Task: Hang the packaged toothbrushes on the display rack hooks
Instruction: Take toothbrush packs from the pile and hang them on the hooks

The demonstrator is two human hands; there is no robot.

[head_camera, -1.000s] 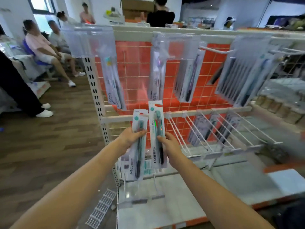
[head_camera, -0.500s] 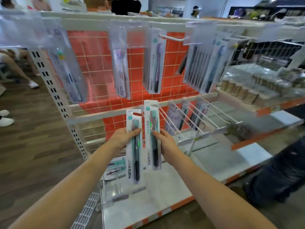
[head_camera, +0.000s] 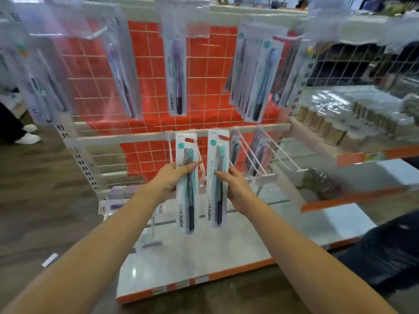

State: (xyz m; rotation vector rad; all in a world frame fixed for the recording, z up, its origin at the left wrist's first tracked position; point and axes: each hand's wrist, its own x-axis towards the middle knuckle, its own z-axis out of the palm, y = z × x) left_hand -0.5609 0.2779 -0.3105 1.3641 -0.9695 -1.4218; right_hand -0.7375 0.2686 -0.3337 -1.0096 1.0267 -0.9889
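Comparing with half a second back, both packs have been raised to the lower rail [head_camera: 136,138]. One pack [head_camera: 187,184] is pinched by the left hand [head_camera: 171,177], the other pack [head_camera: 217,177] by the right hand [head_camera: 235,189], tops beside the hooks [head_camera: 247,155], so hanging looks close.

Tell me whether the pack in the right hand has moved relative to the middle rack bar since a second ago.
Yes. The right-hand pack has risen: its top now overlaps the white middle rack bar, where earlier it sat just below it. The right hand grips its edge.
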